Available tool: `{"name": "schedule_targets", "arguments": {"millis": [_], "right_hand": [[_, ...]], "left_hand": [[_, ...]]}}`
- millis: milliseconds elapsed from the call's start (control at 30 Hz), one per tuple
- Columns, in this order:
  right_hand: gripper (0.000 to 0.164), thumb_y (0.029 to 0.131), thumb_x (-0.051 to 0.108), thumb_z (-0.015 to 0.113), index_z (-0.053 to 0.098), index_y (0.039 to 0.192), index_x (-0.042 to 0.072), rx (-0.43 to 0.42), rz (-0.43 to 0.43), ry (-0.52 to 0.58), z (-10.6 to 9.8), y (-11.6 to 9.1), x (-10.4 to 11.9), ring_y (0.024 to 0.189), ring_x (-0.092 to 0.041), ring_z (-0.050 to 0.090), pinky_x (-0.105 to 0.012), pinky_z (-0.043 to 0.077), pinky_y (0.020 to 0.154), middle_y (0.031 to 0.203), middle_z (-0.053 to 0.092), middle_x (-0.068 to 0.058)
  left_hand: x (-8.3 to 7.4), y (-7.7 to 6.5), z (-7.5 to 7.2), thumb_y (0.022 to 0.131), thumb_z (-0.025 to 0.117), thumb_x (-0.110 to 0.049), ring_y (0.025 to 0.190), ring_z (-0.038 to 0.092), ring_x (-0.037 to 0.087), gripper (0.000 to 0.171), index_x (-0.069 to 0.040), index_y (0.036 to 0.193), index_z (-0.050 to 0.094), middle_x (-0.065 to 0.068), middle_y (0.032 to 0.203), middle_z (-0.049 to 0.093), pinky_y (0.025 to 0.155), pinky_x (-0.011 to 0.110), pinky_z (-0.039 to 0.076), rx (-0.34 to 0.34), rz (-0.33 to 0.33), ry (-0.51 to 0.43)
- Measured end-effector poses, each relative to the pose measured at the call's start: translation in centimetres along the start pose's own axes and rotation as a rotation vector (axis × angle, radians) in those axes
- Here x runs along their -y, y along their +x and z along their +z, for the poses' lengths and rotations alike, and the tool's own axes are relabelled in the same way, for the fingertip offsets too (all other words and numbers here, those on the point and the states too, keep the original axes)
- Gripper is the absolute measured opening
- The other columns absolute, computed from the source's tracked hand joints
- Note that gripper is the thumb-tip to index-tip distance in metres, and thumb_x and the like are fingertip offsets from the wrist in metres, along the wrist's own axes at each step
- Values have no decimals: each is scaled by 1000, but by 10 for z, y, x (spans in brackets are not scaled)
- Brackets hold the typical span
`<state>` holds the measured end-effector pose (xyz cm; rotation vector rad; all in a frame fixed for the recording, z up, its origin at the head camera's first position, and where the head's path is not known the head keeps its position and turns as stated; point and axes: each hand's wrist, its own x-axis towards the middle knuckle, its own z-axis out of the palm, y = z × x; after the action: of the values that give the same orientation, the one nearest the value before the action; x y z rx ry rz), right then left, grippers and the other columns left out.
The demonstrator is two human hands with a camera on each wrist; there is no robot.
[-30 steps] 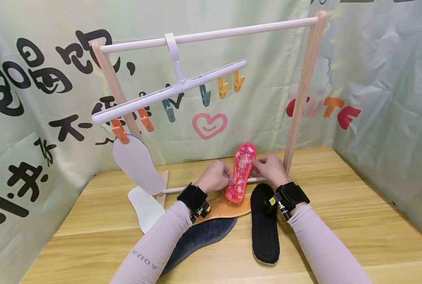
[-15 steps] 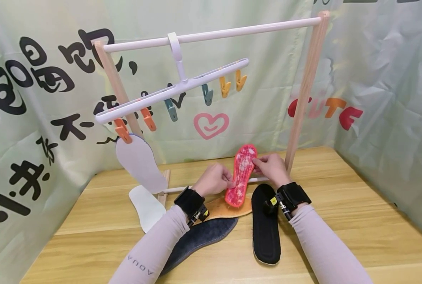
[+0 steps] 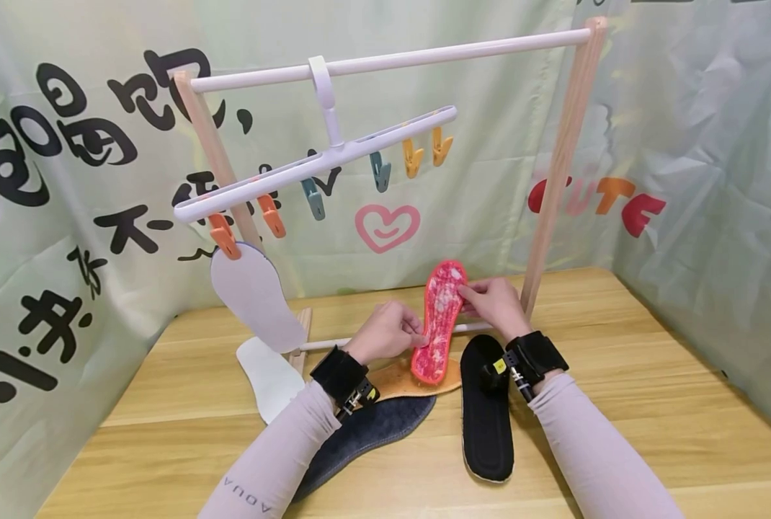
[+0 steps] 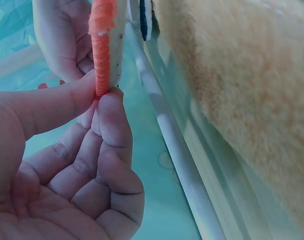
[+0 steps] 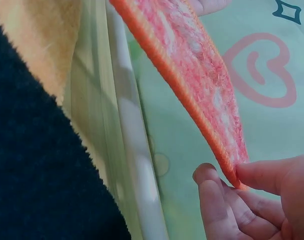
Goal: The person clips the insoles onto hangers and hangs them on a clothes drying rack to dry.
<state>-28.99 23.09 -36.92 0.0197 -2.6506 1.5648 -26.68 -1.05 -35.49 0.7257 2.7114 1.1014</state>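
A red-and-white fuzzy insole (image 3: 444,310) with a bright orange-red edge stands nearly upright in the air between the two hands. The left hand (image 3: 388,332) pinches its lower left edge between thumb and forefinger, seen close in the left wrist view. On the opposite side, the right hand (image 3: 494,305) pinches the upper right edge; its thumb lies on the fuzzy face in the right wrist view. Below lie a tan insole (image 3: 401,380), a dark grey insole (image 3: 375,431) partly under the left forearm, and a black insole (image 3: 486,440) beside the right wrist.
A white clip hanger (image 3: 333,155) hangs from a wooden rack's top rod (image 3: 437,56). One orange clip (image 3: 225,236) grips a white insole (image 3: 252,292); several other clips hang without insoles. Another white insole (image 3: 270,380) lies at the left. The rack's lower rod (image 3: 323,345) runs behind the hands.
Both hands keep their pinch on the red insole, which stays nearly in place with a slight shift. The left wrist has moved a little to the left. The hanger has hardly moved.
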Motion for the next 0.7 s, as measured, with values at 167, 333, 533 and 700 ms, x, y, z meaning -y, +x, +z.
{"name": "schedule_targets", "arguments": {"millis": [167,333,533,700], "right_hand": [[47,110,31,63,68,136,-9,22,20,28,2,1,2,100,-35,81,-44,66,91,114,78,-28],[50,110,31,64,65,139,-9,46,32,72,3,0,7,102,-34,81,-42,66,91,118,77,-28],[52,110,28,64,60,142,-12,80,30,125,4,-2,11,100,-30,81,-40,66,91,122,76,-30],[57,108,28,66,54,150,-10,117,28,178,6,-4,16,97,-24,82,-39,65,93,128,73,-31]], "left_hand": [[1,-4,-3,90,87,-13,68,60,8,12,-9,83,79,-2,75,70,68,21,49,-2,9,-17],[3,-7,-5,89,87,-15,69,60,7,11,-9,84,78,-3,76,71,69,21,49,2,4,-37],[6,-11,-9,90,86,-16,70,61,9,12,-9,85,78,-2,78,70,69,22,49,11,-19,-84],[8,-14,-11,92,86,-16,70,63,10,12,-10,86,78,-2,77,71,65,22,49,12,-40,-122]]}}
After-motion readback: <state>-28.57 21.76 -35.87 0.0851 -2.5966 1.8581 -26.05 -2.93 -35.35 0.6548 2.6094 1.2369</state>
